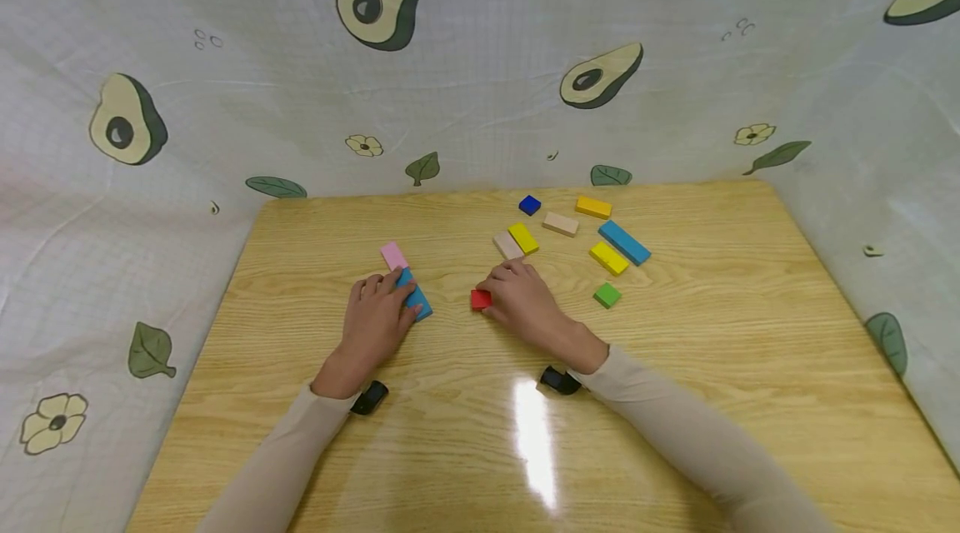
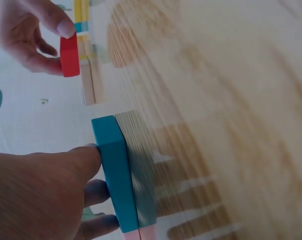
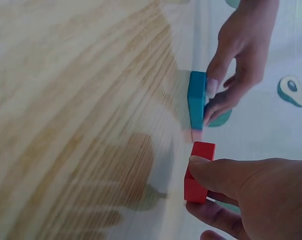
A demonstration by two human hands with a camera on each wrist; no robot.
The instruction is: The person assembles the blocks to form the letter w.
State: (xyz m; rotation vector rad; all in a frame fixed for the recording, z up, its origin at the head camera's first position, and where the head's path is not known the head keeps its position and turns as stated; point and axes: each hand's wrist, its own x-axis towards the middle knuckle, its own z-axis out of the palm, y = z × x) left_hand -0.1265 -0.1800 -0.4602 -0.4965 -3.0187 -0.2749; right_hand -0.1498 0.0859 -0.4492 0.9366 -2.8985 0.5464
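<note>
My right hand (image 1: 521,300) pinches a small red block (image 3: 199,172) between thumb and fingers, close over the wooden table. In the left wrist view, the red block's broad face shows beside the thumb tip. My left hand (image 1: 377,316) rests its thumb and fingertips on the upper face of a long blue block (image 2: 116,172), which lies flat on the table. A pink block (image 1: 393,255) lies in line with the blue one, end to end at its far side. The red block is to the right of the blue one, with a gap of bare wood between them.
Beyond my right hand lie a pale wood block (image 1: 507,246) and a yellow block (image 1: 523,238), side by side. Farther right are a dark blue block (image 1: 529,205), a green block (image 1: 607,295), another long blue block (image 1: 624,242) and several others. A patterned cloth (image 1: 480,100) hangs behind the table.
</note>
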